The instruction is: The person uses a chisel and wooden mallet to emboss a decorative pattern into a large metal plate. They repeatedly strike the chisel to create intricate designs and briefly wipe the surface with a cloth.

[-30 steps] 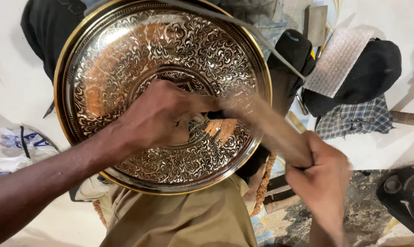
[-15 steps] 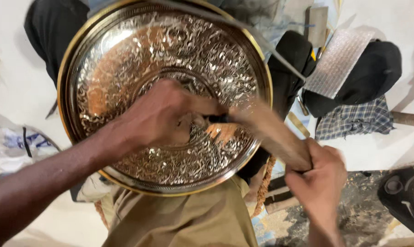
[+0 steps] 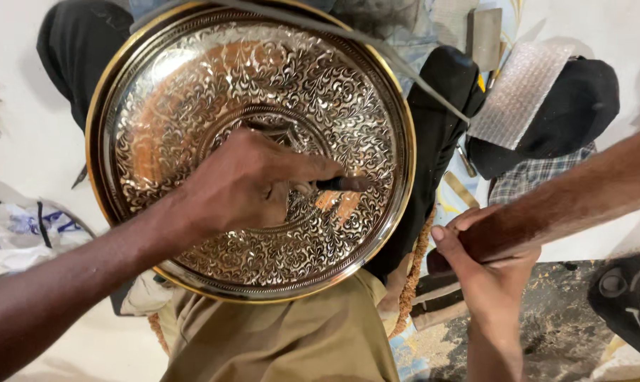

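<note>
Against the lap, an engraved brass tray (image 3: 249, 141) leans; left hand (image 3: 242, 187) pinches a chisel (image 3: 341, 184) to it; right hand (image 3: 486, 265), fingers closed, grips a wooden mallet (image 3: 546, 212).

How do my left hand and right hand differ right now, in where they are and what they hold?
The left hand rests on the engraved metal tray, pinching a thin dark tool whose tip meets the tray's surface. The right hand is off the tray, beside its lower right rim, wrapped around a thick wooden handle that runs up to the right. Both hands are bare and closed on a tool.
</note>
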### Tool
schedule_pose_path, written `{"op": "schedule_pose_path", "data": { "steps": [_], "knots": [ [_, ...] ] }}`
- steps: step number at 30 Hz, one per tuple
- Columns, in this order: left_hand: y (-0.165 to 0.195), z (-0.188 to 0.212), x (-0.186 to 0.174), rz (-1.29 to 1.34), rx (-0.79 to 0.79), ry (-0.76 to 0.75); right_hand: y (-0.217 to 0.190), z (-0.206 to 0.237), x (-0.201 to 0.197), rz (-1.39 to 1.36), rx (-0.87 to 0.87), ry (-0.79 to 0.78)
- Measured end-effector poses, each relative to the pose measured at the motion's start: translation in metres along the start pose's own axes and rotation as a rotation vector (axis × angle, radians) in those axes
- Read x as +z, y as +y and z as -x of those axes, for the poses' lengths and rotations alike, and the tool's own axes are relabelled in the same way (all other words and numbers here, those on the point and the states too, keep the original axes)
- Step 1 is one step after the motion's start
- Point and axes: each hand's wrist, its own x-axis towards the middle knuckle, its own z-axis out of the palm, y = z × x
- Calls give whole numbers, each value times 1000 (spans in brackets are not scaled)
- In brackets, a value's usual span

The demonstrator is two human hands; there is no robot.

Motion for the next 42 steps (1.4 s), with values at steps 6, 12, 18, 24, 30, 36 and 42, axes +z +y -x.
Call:
{"op": "schedule_pose_path", "data": {
  "steps": [6,12,18,24,30,36,42],
  "knots": [
    [1,3,2,-24,-2,25,-12,-10,1,222,-155,-29],
    [2,-3,0,-39,-68,-47,-8,-5,-1,296,-193,-18],
    [7,-6,-2,-52,-100,-90,13,-7,-3,114,-175,-97],
    [8,-4,-1,-82,-54,-53,17,-6,-1,671,-302,-117],
    [4,4,3,-41,-43,4,7,4,-2,-38,-78,-7],
    [4,6,5,-90,-40,16,0,-5,0,122,-169,-63],
    [6,5,4,-70,-53,0,-13,-13,0,403,-397,-85]
  ]
}}
